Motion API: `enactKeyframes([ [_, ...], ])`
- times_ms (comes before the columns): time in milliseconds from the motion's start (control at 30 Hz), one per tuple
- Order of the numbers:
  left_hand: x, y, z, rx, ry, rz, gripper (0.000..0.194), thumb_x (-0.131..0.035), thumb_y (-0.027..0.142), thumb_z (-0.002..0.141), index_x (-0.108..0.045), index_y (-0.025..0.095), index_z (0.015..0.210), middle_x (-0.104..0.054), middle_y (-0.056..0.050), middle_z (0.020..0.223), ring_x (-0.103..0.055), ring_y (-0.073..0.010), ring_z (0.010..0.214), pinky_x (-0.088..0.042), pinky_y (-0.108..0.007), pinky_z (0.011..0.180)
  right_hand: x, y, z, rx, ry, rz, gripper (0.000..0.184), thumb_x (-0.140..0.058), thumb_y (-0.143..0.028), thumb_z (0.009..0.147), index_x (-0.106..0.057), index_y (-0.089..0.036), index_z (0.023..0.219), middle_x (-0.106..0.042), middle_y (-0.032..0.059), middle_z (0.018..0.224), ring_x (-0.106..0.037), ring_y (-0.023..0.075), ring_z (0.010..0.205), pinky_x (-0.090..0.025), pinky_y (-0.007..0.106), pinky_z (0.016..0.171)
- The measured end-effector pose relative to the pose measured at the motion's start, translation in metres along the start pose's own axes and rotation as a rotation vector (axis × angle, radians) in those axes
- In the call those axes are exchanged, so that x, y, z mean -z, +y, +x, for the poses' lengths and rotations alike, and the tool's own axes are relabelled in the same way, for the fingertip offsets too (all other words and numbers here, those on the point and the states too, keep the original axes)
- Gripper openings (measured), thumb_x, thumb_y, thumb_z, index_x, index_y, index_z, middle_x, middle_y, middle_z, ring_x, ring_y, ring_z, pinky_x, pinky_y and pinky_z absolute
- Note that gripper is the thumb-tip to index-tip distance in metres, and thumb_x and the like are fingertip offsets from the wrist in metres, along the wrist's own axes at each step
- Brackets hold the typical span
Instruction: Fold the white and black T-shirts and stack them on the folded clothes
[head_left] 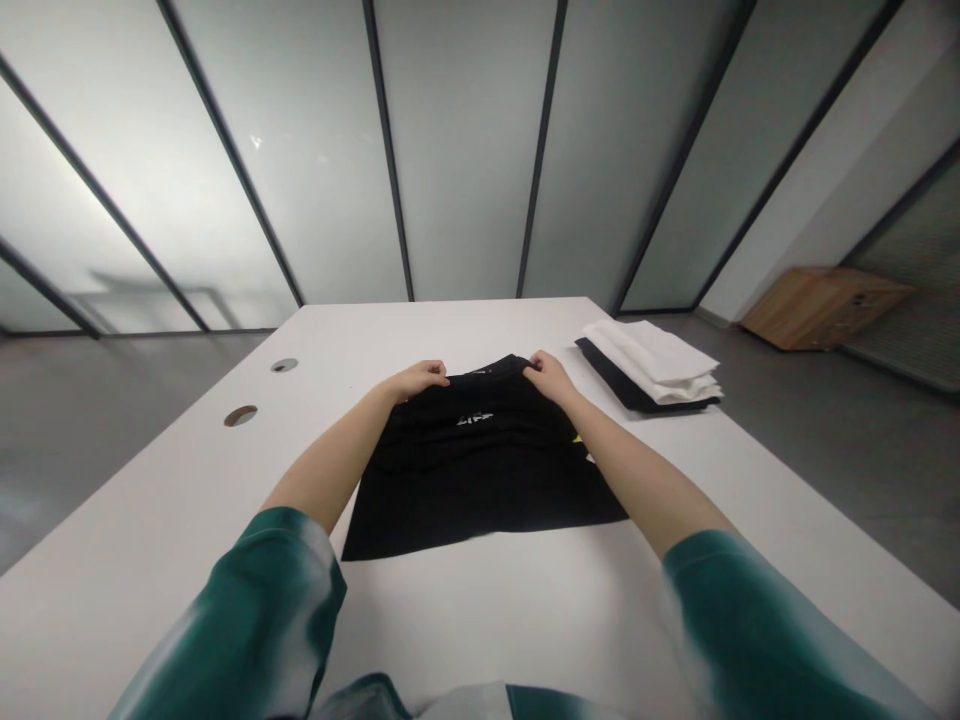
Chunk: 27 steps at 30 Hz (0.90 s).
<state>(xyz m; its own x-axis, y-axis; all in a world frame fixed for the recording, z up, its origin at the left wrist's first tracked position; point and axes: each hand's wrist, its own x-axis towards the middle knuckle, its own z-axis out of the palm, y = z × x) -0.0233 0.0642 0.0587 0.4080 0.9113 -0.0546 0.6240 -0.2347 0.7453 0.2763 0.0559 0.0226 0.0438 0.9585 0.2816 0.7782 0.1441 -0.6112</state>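
Observation:
A black garment, which looks like a T-shirt (480,480), lies spread on the white table with its near edge toward me. Small white print shows on its upper part, and a bit of yellow and white peeks out by my right forearm. My left hand (420,380) pinches the far left corner of the cloth. At the far right corner, my right hand (550,378) grips the fabric between thumb and fingers. Between the two hands the far edge is slightly raised and wrinkled. My forearms cover parts of the garment's sides.
On the right of the white table (480,620) sits a stack of folded white cloth (652,355) with black cloth (615,380) beneath. Two round holes are at the table's left, one open (241,416). Frosted glass panels (465,150) stand behind; a wooden box (825,308) is on the floor.

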Motion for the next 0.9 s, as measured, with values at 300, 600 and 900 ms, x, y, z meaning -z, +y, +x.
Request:
enactKeyframes([
  [300, 0.028, -0.009, 0.009, 0.022, 0.112, 0.659, 0.023, -0.060, 0.032, 0.080, -0.070, 0.021, 0.098, -0.070, -0.006, 0.096, -0.064, -0.0243, 0.099, -0.048, -0.031, 0.086, 0.029, -0.010, 0.007, 0.061, -0.067, -0.110, 0.036, -0.048, -0.018, 0.082, -0.072, -0.021, 0.109, -0.072, 0.0063, 0.110, -0.063, 0.0220, 0.103, -0.047, 0.032, 0.093],
  [600, 0.038, -0.010, 0.012, 0.100, 0.226, 0.608, 0.028, -0.058, 0.028, 0.080, -0.075, 0.019, 0.100, -0.074, -0.007, 0.093, -0.067, -0.0244, 0.096, -0.050, -0.030, 0.085, 0.045, -0.031, 0.001, -0.057, -0.065, -0.510, 0.030, -0.054, -0.022, 0.084, -0.078, -0.024, 0.101, -0.074, 0.0098, 0.103, -0.065, 0.0270, 0.103, -0.049, 0.036, 0.088],
  [900, 0.058, 0.016, 0.061, 0.273, 0.321, 0.090, 0.033, -0.047, 0.028, 0.088, -0.070, 0.008, 0.102, -0.074, -0.016, 0.092, -0.070, -0.0210, 0.078, -0.053, -0.029, 0.066, 0.048, -0.050, 0.068, -0.235, -0.055, -0.163, 0.025, -0.054, -0.019, 0.082, -0.074, -0.009, 0.093, -0.075, 0.0136, 0.085, -0.071, 0.0232, 0.084, -0.054, 0.031, 0.082],
])
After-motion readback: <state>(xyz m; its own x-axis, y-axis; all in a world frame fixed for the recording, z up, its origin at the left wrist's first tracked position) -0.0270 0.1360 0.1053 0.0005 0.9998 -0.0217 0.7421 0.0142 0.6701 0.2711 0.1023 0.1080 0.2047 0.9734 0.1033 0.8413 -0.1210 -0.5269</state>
